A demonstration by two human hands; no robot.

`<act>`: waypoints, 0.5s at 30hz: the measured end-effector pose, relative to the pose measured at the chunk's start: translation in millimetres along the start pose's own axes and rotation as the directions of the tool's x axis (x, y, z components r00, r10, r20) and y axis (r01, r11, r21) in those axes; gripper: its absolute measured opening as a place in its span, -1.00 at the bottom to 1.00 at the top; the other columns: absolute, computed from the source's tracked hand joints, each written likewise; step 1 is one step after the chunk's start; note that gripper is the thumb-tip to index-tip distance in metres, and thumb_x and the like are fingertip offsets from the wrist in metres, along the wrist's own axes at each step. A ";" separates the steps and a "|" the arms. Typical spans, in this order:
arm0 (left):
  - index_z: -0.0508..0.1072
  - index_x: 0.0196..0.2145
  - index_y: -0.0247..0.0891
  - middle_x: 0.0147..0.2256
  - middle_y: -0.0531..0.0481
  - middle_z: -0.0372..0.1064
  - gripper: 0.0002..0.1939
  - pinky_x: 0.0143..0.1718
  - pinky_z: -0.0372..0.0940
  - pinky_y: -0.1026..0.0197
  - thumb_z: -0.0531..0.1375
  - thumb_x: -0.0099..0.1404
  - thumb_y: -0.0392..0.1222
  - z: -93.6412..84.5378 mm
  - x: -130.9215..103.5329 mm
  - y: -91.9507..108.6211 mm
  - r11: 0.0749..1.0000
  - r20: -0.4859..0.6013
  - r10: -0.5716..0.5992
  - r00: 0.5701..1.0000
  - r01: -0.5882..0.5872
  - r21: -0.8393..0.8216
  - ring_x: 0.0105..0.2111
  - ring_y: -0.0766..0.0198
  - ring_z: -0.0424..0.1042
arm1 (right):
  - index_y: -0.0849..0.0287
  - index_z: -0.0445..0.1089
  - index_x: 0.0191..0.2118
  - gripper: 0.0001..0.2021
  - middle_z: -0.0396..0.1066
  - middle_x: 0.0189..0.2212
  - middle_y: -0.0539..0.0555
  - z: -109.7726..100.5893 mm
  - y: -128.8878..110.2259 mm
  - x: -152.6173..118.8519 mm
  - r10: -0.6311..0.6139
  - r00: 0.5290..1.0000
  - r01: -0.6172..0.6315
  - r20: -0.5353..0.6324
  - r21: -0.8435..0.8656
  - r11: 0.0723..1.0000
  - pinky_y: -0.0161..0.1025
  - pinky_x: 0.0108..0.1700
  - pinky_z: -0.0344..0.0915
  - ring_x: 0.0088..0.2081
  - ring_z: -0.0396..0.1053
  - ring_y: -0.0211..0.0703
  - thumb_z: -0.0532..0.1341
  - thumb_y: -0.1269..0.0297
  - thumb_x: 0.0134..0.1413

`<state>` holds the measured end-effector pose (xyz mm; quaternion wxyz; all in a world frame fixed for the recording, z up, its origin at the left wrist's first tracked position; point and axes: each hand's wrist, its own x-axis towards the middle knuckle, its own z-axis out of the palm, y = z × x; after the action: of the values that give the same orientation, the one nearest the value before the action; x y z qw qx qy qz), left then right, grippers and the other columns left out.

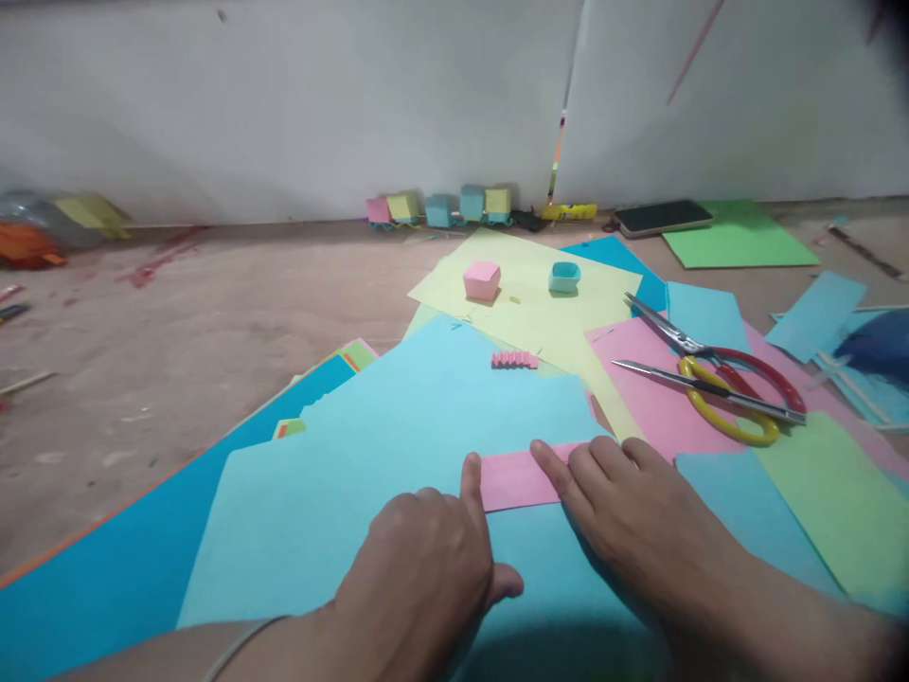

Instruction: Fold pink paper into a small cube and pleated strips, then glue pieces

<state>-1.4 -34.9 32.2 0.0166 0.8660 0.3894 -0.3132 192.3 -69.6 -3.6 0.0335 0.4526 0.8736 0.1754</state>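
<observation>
Head view: pink paper strip point(517, 481) lies flat on a light-blue paper sheet point(333, 464), between the two hands. Surface plain, near edge straight (right end is covered by fingers, so full length is unreadable).

Left hand point(426, 559): back upward, index finger extended forward against the strip's left end, thumb spread out to the right; nothing is pinched between the two. Right hand point(632, 511): back upward, index fingertip at the strip's far edge, other fingers bent over its right end. Cannot tell whether these grasp the paper.

Strip's long axis runs left to right across the person's front, right end slightly farther off. Accordion-folded pink paper point(515, 361) lies beyond it.
</observation>
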 end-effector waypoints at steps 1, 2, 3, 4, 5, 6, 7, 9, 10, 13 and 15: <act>0.16 0.26 -0.54 -0.48 -0.27 0.47 -0.15 -0.56 0.14 0.18 0.10 0.30 0.25 2.1 -0.6 0.2 1.000 -0.014 -0.005 1.000 0.005 0.000 -0.49 0.07 0.46 | 0.40 0.30 0.16 -0.48 0.34 -0.44 0.15 0.4 -0.9 -1.3 0.003 1.000 -0.003 -0.016 -0.030 1.000 -0.10 -0.40 -0.02 -0.41 0.20 -0.03 0.10 0.49 0.02; 0.17 0.26 -0.54 -0.50 -0.25 0.46 -0.16 -0.56 0.14 0.18 0.11 0.29 0.25 3.9 -1.3 0.6 1.000 -0.026 -0.008 1.000 0.008 -0.003 -0.50 0.07 0.46 | 0.48 0.34 0.12 -0.49 0.35 -0.44 0.19 0.8 -1.6 -3.3 0.006 0.999 -0.008 -0.032 -0.063 0.998 -0.10 -0.41 -0.02 -0.42 0.20 -0.02 0.10 0.52 -0.01; 0.18 0.25 -0.53 -0.51 -0.23 0.46 -0.16 -0.57 0.14 0.18 0.12 0.29 0.24 4.7 -1.9 0.9 1.000 -0.036 -0.010 0.999 0.010 -0.007 -0.50 0.07 0.46 | 0.53 0.38 0.07 -0.50 0.36 -0.45 0.22 1.1 -2.3 -5.6 0.014 0.999 -0.017 -0.039 -0.095 0.995 -0.09 -0.43 -0.03 -0.44 0.19 -0.01 0.10 0.56 -0.05; 0.19 0.25 -0.53 -0.51 -0.22 0.46 -0.17 -0.57 0.14 0.18 0.14 0.28 0.23 3.8 -2.5 0.9 1.000 -0.041 -0.013 0.999 0.012 -0.012 -0.51 0.07 0.46 | 0.57 0.42 0.02 -0.52 0.36 -0.47 0.24 1.4 -2.7 -8.1 0.028 0.999 -0.033 -0.040 -0.127 0.991 -0.09 -0.44 -0.04 -0.46 0.18 -0.01 0.09 0.59 -0.08; 0.20 0.25 -0.52 -0.52 -0.21 0.45 -0.18 -0.57 0.15 0.19 0.15 0.28 0.21 0.7 -2.9 0.1 1.000 -0.039 -0.018 0.999 0.017 -0.016 -0.51 0.06 0.46 | 0.59 0.45 -0.03 -0.55 0.35 -0.51 0.25 1.5 -2.9 -10.5 0.047 0.998 -0.052 -0.037 -0.157 0.986 -0.10 -0.46 -0.05 -0.49 0.17 -0.01 0.09 0.61 -0.10; 0.21 0.25 -0.52 -0.52 -0.20 0.45 -0.19 -0.58 0.15 0.19 0.17 0.28 0.19 -4.5 -2.9 -1.7 0.999 -0.033 -0.031 0.999 0.030 -0.017 -0.51 0.05 0.47 | 0.60 0.47 -0.07 -0.56 0.34 -0.54 0.25 1.5 -2.8 -12.5 0.064 0.997 -0.069 -0.033 -0.181 0.981 -0.11 -0.47 -0.07 -0.51 0.16 -0.02 0.08 0.63 -0.12; 0.23 0.24 -0.53 -0.53 -0.21 0.46 -0.21 -0.58 0.16 0.19 0.18 0.28 0.16 -11.1 -2.6 -4.7 0.998 -0.022 -0.054 0.998 0.054 -0.016 -0.51 0.03 0.47 | 0.61 0.49 -0.10 -0.58 0.33 -0.56 0.25 1.4 -2.6 -14.0 0.073 0.997 -0.078 -0.031 -0.199 0.977 -0.12 -0.48 -0.08 -0.52 0.16 -0.02 0.08 0.65 -0.13; 0.33 0.17 -0.54 -0.53 -0.22 0.46 -0.34 -0.59 0.18 0.17 0.19 0.31 0.07 -22.2 -2.1 -14.0 0.994 -0.001 -0.109 0.994 0.109 -0.019 -0.50 -0.02 0.48 | 0.59 0.51 -0.13 -0.59 0.32 -0.57 0.24 1.0 -1.8 -15.2 0.075 0.997 -0.081 -0.033 -0.215 0.973 -0.13 -0.50 -0.08 -0.54 0.15 -0.03 0.07 0.67 -0.13; 0.41 0.10 -0.51 -0.52 -0.22 0.45 -0.45 -0.58 0.21 0.15 0.18 0.33 0.00 -21.9 -2.8 -19.2 0.992 0.003 -0.124 0.992 0.124 -0.028 -0.50 -0.03 0.49 | 0.57 0.51 -0.14 -0.59 0.33 -0.58 0.24 0.9 -1.4 -15.1 0.070 0.997 -0.076 -0.036 -0.216 0.973 -0.14 -0.51 -0.08 -0.55 0.15 -0.04 0.07 0.67 -0.13; 0.54 -0.10 -0.26 -0.40 -0.16 0.48 -0.74 -0.39 0.34 0.03 0.11 0.38 -0.15 28.5 -16.0 -27.9 0.991 -0.099 -0.050 0.994 0.037 -0.130 -0.37 0.00 0.49 | 0.54 0.52 -0.14 -0.59 0.35 -0.55 0.25 0.5 -0.7 -13.5 0.061 0.998 -0.066 -0.032 -0.200 0.978 -0.14 -0.52 -0.05 -0.55 0.15 -0.05 0.08 0.66 -0.15; 0.49 -0.04 -0.13 -0.21 -0.14 0.49 -0.74 -0.21 0.37 0.02 0.07 0.41 -0.13 106.6 -38.0 -20.0 0.963 -0.298 0.009 0.955 -0.089 -0.256 -0.23 0.08 0.47 | 0.54 0.52 -0.14 -0.58 0.36 -0.54 0.27 0.5 -0.6 -12.9 0.059 0.998 -0.063 -0.024 -0.189 0.980 -0.14 -0.51 -0.04 -0.54 0.16 -0.05 0.09 0.65 -0.17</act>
<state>-90.6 -75.3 -28.0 0.0825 0.9022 0.4044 -0.1254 199.5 -80.1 -5.6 0.0631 0.4723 0.8390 0.2628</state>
